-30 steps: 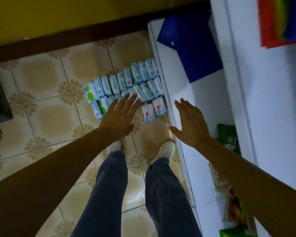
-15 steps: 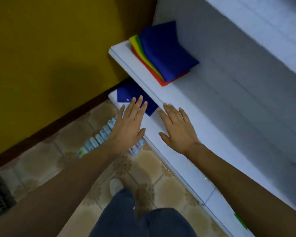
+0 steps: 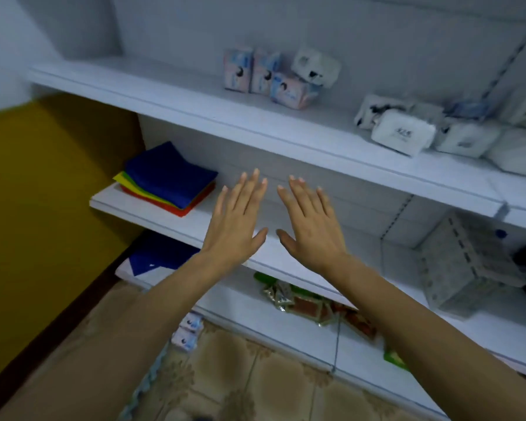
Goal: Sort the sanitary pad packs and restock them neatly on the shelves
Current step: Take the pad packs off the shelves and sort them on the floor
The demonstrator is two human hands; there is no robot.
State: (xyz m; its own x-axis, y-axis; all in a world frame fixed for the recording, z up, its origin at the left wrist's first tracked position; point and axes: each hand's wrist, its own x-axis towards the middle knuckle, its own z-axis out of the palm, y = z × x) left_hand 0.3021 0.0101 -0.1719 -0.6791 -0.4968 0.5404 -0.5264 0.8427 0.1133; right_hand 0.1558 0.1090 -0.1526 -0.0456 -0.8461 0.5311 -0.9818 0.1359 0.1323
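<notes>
Left grip (image 3: pixel 236 226): released, fingers straight and a little spread, back of the hand up, holding nothing; stretched out toward the middle shelf (image 3: pixel 152 208).
Right grip (image 3: pixel 312 229): released in the same way, palm down, holding nothing; just beside the left grip, thumbs near but apart.
Contact with the shelf: cannot tell whether the fingertips touch it or stay above it.
Pink pad packs (image 3: pixel 257 74): on the top shelf (image 3: pixel 134 83), toward the back; two upright and side by side, a third lying tilted just in front, at the right.
Leaning white pack (image 3: pixel 316 66): tilted, resting on the right side of the pink pad packs.
White pad packs (image 3: pixel 401 135): on the same top shelf, further right, in a loose heap, some flat and some tilted.
Floor packs (image 3: pixel 187 332): two small pink-and-white packs on the tiled floor (image 3: pixel 255 384), just before the bottom shelf (image 3: pixel 255 317), partly hidden by the left forearm.
Folded cloths (image 3: pixel 167 174): one stack, blue on top, then green, yellow and red; at the left end of the middle shelf, near the left grip, not touching.
Blue sheet (image 3: pixel 158 256): flat on the left end of the bottom shelf.
Snack packets (image 3: pixel 310 305): lying on the bottom shelf below the right forearm; print too blurred to read.
Grey box (image 3: pixel 465 268): on the middle shelf at the right, well apart from both grips.
</notes>
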